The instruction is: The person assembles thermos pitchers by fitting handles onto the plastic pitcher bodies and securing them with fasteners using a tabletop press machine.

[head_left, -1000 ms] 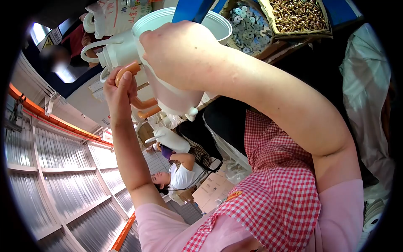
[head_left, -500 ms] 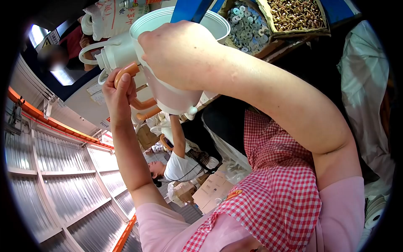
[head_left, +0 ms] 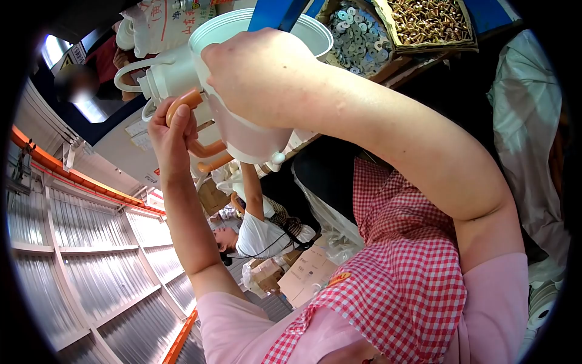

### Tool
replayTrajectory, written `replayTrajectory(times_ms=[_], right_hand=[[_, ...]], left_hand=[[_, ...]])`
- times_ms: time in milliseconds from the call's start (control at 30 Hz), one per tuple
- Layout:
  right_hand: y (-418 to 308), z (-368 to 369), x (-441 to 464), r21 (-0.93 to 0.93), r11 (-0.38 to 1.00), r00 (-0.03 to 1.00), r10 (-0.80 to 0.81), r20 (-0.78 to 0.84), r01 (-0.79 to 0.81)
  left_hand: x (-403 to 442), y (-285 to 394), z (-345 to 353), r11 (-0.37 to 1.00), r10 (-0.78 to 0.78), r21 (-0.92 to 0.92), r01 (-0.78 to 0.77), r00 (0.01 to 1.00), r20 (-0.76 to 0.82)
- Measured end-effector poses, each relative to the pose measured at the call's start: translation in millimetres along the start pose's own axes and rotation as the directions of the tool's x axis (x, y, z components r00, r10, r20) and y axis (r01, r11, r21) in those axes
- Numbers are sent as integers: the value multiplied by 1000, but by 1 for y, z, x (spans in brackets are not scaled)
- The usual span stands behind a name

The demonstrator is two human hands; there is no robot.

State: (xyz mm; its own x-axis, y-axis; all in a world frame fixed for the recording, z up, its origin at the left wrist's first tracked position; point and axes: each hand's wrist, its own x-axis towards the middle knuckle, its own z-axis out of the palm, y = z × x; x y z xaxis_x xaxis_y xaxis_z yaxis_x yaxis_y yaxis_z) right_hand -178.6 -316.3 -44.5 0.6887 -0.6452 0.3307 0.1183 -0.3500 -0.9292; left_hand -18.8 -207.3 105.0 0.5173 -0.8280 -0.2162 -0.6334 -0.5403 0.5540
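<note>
A white plastic bucket (head_left: 248, 130) is tilted around the lower end of a blue post (head_left: 276, 15), which reaches in through its open top. On the bucket's left side, my left hand (head_left: 171, 130) is closed round a curved orange-brown handle (head_left: 191, 99), thumb on top. The handle's end meets or nearly meets the bucket wall. My right hand (head_left: 254, 76) lies across the bucket's near side below the rim, its fingers curled and turned away from view. What they grip is hidden. A small white knob (head_left: 277, 158) sticks out low on the bucket.
More white containers (head_left: 173, 76) and orange-brown handles (head_left: 209, 148) stand behind. Boxes of metal washers (head_left: 361, 45) and brass-coloured rivets or screws (head_left: 427, 24) are at the upper right. A co-worker in a white shirt (head_left: 260, 236) is beyond my left arm, near cardboard boxes (head_left: 306, 276).
Both hands and the bucket hold almost the same position. The co-worker's raised arm has shifted slightly to the left.
</note>
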Motion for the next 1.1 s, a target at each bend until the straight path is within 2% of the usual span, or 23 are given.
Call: replayTrajectory(times_ms=[100,267,367,667,800,867,1100], right_hand=[[0,0,0,-23,1000,1000,-6,11,6],[5,1,0,28,999,999,-35,9,35],[5,-3,0,-27,996,993,-87,77,89],[4,1,-2,24,999,999,-46,-29,47],[5,1,-2,-26,994,994,-109,11,109],[1,-3,-3,64,998,1000,1,-20,0],[-3,-7,-4,74,997,1000,-8,-29,11]], left_hand=[[1,1,5,996,21,83,-19,1000,-20],[5,9,4,982,-37,185,35,999,8],[5,18,5,977,-86,199,74,995,50],[3,19,5,966,-68,254,46,994,80],[5,19,4,962,-72,270,38,991,115],[5,18,4,959,-63,281,30,992,109],[4,23,4,950,-82,309,41,989,120]])
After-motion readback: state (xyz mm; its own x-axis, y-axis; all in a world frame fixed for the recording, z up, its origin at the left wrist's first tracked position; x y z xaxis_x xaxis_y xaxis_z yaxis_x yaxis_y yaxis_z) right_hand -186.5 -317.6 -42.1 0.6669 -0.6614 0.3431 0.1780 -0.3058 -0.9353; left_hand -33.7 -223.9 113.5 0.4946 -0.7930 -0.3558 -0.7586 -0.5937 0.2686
